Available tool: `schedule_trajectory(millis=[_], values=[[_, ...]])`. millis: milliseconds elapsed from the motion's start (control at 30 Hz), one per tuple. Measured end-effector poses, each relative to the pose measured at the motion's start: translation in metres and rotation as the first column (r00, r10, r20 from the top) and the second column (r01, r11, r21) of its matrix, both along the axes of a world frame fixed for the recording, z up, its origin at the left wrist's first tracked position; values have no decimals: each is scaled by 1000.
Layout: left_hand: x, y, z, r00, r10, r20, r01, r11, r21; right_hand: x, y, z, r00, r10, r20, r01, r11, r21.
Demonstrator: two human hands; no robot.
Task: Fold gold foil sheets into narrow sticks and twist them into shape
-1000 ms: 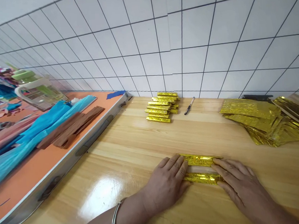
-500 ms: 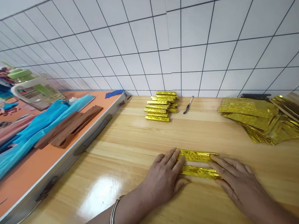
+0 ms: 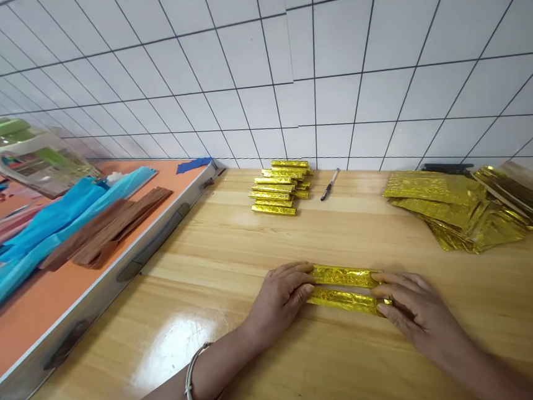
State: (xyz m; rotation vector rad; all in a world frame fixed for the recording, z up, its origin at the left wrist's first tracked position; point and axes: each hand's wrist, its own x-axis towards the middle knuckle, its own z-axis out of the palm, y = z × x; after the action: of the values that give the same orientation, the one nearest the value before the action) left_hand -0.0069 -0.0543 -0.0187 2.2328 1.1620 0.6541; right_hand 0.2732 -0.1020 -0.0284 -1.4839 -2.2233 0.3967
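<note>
A sheet of gold foil paper (image 3: pixel 343 275) lies on the wooden table in front of me. Both its long edges are folded in, and a pale strip shows between the two shiny bands. My left hand (image 3: pixel 282 298), with a bangle on its wrist, closes over the left end, thumb at the lower band and fingers at the upper. At the opposite end my right hand (image 3: pixel 416 306) grips with bent fingers, its thumb at the lower corner. The fingers cover parts of both ends.
Several narrow folded gold foil bars (image 3: pixel 273 199) are piled near the tiled wall, beside a pen (image 3: pixel 329 185). Loose gold foil sheets (image 3: pixel 434 198) lie at the right. An orange-topped table (image 3: pixel 126 253) on the left holds blue and brown crepe strips and a clear jug (image 3: pixel 46 160).
My left fingers have gone from lying flat on the foil to curling round its left end. My right fingers have bent at the other end. The view has shifted slightly.
</note>
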Motion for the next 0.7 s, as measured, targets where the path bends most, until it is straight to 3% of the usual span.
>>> schedule_trajectory(millis=[333, 700], values=[[8, -3, 5, 993, 62, -100, -57, 997, 53, 1, 9, -2, 1000, 0, -7, 0, 999, -40], [0, 3, 6, 1000, 1, -29, -1, 1000, -6, 4, 9, 1, 996, -55, -70, 46, 991, -127]])
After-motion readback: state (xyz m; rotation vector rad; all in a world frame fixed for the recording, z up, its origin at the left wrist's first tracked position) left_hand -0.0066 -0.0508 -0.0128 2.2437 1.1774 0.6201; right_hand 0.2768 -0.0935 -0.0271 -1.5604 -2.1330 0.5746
